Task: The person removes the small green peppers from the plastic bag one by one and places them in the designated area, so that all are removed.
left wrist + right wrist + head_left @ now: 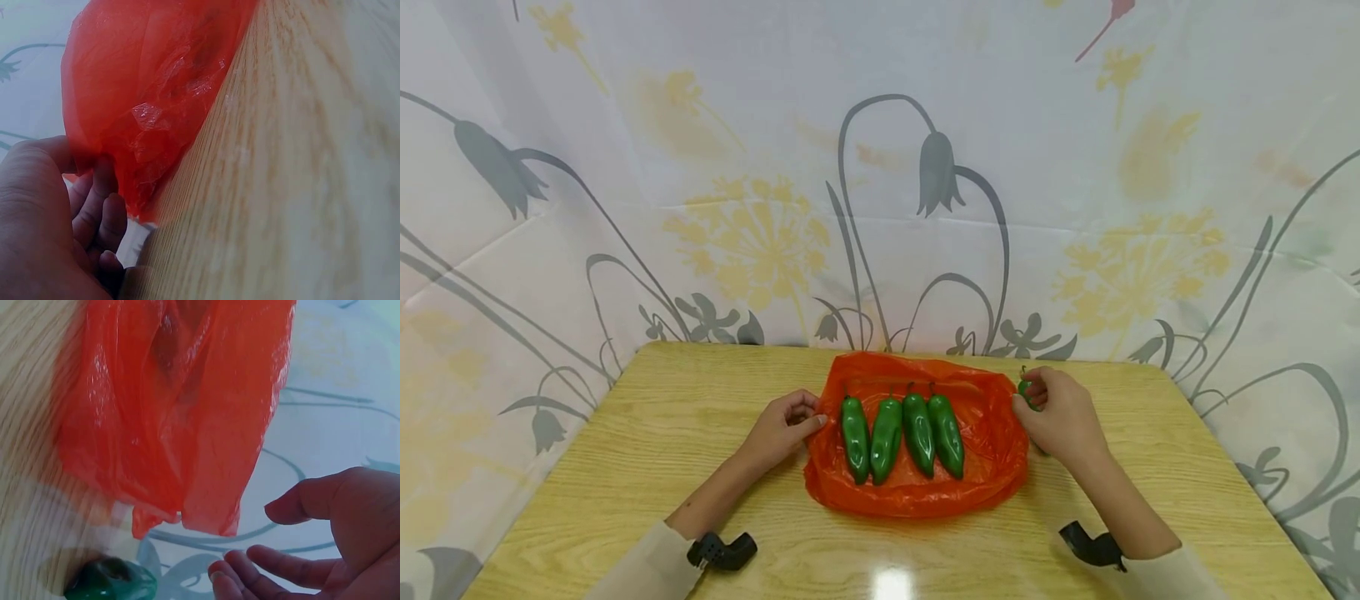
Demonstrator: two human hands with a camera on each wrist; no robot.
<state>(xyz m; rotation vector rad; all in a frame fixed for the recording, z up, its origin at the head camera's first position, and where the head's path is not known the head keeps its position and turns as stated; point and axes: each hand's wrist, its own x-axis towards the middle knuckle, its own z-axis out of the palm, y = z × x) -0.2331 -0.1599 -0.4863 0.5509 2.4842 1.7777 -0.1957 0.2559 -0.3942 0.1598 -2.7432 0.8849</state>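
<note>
left grip (786, 423) pinches the crinkled orange bag (992, 467) (four glossy peppers (901, 433) on it), right grip (1060, 417) spread.

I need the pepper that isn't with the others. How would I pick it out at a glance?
Start at the orange plastic bag in the middle of the wooden table, where four green peppers lie side by side. Look just past the bag's right edge, under the right hand. The fifth pepper lies there on bare wood, the only one off the bag.

Bare table (647, 433) left and front of orange bag (917, 492), four peppers (901, 433) occupy bag centre, curtain (880, 208) blocks rear
</note>
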